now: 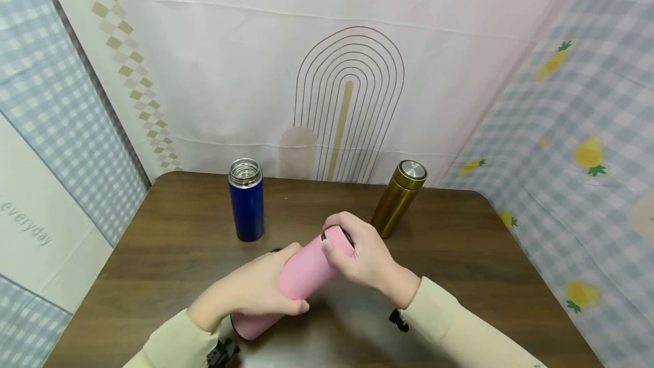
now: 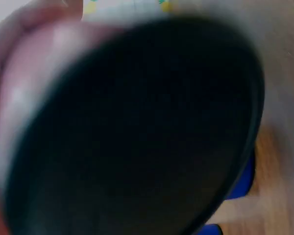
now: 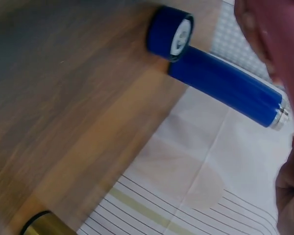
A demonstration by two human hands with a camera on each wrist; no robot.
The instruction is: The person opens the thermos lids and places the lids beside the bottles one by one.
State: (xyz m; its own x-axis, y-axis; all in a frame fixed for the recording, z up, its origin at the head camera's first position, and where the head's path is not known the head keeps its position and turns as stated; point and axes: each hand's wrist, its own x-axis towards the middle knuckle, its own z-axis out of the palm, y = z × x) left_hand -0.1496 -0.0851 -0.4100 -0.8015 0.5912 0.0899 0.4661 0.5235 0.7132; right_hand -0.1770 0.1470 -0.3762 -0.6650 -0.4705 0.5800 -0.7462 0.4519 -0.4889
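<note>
A pink bottle [image 1: 306,270] is held tilted above the table, its top toward the upper right. My left hand [image 1: 255,288] grips its body, and my right hand [image 1: 360,251] holds the pink cap [image 1: 338,239] at its upper end with curled fingers. The bottle's dark base [image 2: 137,127] fills most of the left wrist view. In the right wrist view, part of the pink bottle [image 3: 284,49] shows at the right edge beside my right hand [image 3: 291,191]. Whether the cap is loose cannot be told.
An uncapped blue bottle [image 1: 247,206] stands at the back left, and a gold bottle [image 1: 397,200] with its lid on stands at the back right. A blue cap [image 3: 167,33] lies on the wooden table [image 1: 449,254] near the blue bottle. Patterned cloth hangs behind and beside the table.
</note>
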